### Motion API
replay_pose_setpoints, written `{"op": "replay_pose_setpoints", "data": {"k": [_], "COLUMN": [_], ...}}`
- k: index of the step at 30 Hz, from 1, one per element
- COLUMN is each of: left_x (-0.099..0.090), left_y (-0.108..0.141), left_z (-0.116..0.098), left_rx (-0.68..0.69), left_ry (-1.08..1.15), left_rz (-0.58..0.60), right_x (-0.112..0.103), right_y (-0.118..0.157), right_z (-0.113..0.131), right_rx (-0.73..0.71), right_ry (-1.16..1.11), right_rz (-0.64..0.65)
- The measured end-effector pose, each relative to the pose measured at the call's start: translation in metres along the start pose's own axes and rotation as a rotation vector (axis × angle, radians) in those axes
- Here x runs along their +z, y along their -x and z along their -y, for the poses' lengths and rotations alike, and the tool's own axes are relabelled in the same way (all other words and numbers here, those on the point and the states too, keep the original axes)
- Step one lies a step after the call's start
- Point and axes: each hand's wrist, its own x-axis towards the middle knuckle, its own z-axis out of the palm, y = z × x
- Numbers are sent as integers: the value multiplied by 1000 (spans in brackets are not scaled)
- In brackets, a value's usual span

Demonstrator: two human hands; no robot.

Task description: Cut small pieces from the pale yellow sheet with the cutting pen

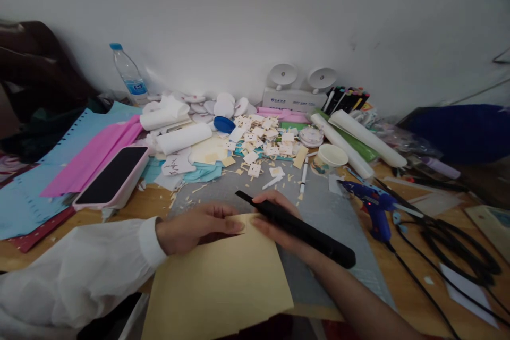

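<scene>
My left hand (203, 227) pinches the top edge of a yellow paper sheet (223, 281), which hangs over the table's front edge. Beside it, my right hand (274, 223) grips the same top edge between thumb and fingers. A black utility knife (306, 231) also lies in my right hand, its blade end pointing to the upper left and its body running along the wrist. Both hands are close together above the grey mat (330, 212). Beyond them lies a pile of small cream paper pieces (255, 141).
A blue glue gun (372, 204) with black cables lies at the right. On the left are a phone (115, 175), pink paper (95, 154) and blue sheets. Further back stand a water bottle (129, 74), a paper cup (330, 156), white rolls (183, 138) and pens (348, 98).
</scene>
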Motion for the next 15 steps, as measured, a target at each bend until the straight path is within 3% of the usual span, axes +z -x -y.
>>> {"op": "replay_pose_setpoints", "data": {"k": [8,15], "left_x": [-8,-9], "left_y": [3,4], "left_z": [-4,-2], "left_rx": [84,39], "left_ry": [-303,-279], "left_rz": [-25,-5], "right_x": [3,3], "right_y": [0,1], "right_z": [-4,1], "right_rx": [3,-11], "right_ry": [-18,3], "right_rz": [58,54]}}
